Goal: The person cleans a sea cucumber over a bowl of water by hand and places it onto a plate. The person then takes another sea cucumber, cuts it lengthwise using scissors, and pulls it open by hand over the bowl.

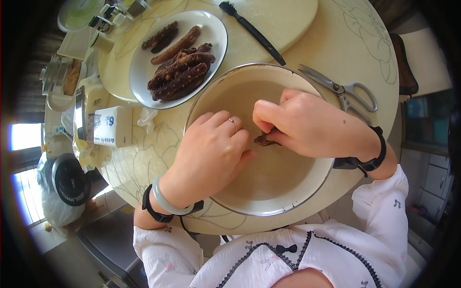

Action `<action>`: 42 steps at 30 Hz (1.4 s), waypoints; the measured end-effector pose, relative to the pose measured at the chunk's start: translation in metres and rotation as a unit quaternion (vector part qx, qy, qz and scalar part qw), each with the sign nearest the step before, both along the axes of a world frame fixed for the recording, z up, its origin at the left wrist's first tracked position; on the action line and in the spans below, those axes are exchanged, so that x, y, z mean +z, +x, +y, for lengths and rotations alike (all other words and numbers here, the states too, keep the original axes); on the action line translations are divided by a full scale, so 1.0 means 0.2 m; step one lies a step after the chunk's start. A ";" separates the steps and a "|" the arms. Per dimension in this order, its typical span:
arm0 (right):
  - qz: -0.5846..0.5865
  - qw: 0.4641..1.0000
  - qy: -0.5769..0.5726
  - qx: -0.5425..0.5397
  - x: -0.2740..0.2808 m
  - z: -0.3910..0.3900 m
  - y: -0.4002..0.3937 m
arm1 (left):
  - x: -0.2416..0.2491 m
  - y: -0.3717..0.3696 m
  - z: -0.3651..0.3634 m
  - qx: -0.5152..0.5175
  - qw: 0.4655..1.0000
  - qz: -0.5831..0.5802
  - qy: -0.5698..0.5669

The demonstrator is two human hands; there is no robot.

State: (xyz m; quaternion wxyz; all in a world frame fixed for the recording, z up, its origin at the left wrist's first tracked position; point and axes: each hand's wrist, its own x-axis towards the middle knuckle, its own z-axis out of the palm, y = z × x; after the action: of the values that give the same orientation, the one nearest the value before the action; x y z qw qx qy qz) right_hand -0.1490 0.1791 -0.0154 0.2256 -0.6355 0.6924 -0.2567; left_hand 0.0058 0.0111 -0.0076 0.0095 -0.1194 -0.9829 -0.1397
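Small dark-brown piece, rough, pinched in right hand over basin.

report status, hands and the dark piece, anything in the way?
Right hand pinching dark piece over basin. Left hand alongside, grip unclear. Scissors and brush outside the rim, not in the way.

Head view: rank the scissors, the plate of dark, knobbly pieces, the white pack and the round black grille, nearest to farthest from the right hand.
From the right hand:
1. Scissors: just beyond it, at the basin's far right.
2. Plate: beyond the basin, to the left.
3. White pack: farther left, on the table.
4. Round black grille: far left, off the table.
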 end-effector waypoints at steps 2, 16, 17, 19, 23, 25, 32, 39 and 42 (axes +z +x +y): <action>0.003 1.000 -0.031 0.003 0.00 0.00 0.00 | -0.01 0.00 0.00 0.019 0.998 0.023 0.052; -0.008 0.987 -0.147 0.062 -0.04 -0.02 -0.02 | -0.01 -0.02 -0.04 0.033 0.981 -0.003 0.192; -0.020 0.989 -0.139 0.051 -0.04 -0.02 -0.02 | -0.01 -0.02 -0.04 0.034 0.979 0.006 0.201; -0.021 0.989 -0.137 0.043 -0.03 -0.02 -0.02 | -0.02 -0.02 -0.04 0.035 0.977 0.012 0.209; -0.023 0.989 -0.138 0.041 -0.01 -0.03 -0.02 | -0.02 -0.02 -0.04 0.043 0.972 0.004 0.233; -0.034 0.986 -0.158 0.047 -0.01 -0.03 -0.02 | -0.03 -0.02 -0.06 0.046 0.965 -0.012 0.258; -0.038 0.975 -0.209 0.065 0.00 -0.04 -0.04 | 0.01 -0.03 -0.07 0.061 0.949 -0.047 0.306; -0.064 0.984 -0.168 0.010 0.04 -0.02 -0.05 | 0.02 -0.03 -0.09 0.092 0.896 -0.114 0.419; -0.077 0.987 -0.138 -0.014 0.06 -0.01 -0.04 | 0.00 -0.02 -0.09 0.086 0.887 -0.113 0.440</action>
State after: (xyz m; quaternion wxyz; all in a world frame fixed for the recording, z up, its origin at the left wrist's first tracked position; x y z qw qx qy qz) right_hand -0.1575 0.1763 -0.0037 0.1847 -0.6293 0.6393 -0.4014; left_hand 0.0013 -0.0079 -0.0066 -0.0383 -0.0016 -0.8214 -0.5691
